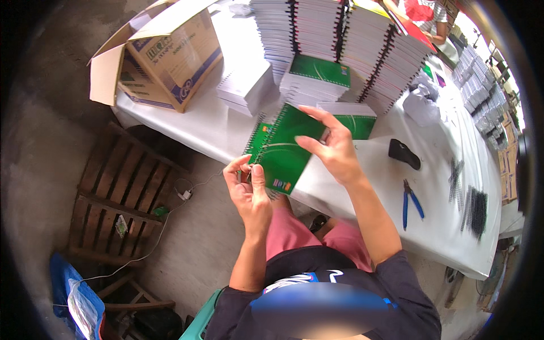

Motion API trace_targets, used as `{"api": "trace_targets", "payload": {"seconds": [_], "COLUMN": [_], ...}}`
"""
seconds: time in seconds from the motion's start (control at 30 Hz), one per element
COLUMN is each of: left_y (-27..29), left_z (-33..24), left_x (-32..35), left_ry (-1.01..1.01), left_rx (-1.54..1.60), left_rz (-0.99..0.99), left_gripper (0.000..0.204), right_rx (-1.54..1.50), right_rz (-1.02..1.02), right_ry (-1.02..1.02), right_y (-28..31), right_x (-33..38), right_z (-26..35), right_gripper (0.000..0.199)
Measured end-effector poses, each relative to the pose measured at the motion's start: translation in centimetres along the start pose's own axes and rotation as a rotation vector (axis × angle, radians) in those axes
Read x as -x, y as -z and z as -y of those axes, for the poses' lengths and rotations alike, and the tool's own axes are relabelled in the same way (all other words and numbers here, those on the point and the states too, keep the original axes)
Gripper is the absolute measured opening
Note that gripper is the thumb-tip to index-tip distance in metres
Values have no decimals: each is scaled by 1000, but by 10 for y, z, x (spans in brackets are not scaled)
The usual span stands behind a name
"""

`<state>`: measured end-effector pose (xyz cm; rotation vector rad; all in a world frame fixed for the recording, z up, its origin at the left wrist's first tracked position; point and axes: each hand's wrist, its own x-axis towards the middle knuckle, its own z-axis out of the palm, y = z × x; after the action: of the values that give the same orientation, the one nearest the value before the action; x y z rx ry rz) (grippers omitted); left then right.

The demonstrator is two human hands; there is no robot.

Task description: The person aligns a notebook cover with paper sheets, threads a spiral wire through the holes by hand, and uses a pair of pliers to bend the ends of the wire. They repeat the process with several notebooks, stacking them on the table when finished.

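Note:
A green spiral notebook (289, 148) is held up over my lap at the table's near edge, its coil running along the left side. My left hand (247, 187) pinches the lower end of the coil between thumb and fingers. With thumb on the cover and fingers behind, my right hand (334, 144) grips the notebook's right edge. Another green cover shows left of the coil; whether it belongs to the same notebook I cannot tell. Just beyond, on the table, lie a green-covered notebook (357, 123) and a stack topped by a green cover (317, 72).
Tall stacks of coil-bound notebooks (317, 28) line the back. An open carton (170, 62) and a white paper stack (245, 88) stand left. Blue-handled pliers (412, 204), a black object (404, 153) and loose black coils (475, 212) lie right. Another person (430, 22) is at the far right.

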<state>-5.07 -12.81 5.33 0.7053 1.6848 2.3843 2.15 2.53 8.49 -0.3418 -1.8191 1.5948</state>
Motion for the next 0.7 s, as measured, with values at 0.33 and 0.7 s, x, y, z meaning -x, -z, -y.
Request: {"api": "trace_targets", "payload": {"seconds": [0.33, 0.7], "left_y": [44, 18], "left_z": [67, 108], "left_x": [-16, -37], "left_ry": [-137, -31], "left_rx": [-520, -9], "left_rz": [-156, -441], "left_gripper": [36, 74], "right_rx": [403, 313], "right_rz": [17, -353], "right_ry": [-50, -50], "right_y": [-27, -73], "right_x": [-31, -27], "right_z": [-101, -105], "right_gripper": [39, 32]}}
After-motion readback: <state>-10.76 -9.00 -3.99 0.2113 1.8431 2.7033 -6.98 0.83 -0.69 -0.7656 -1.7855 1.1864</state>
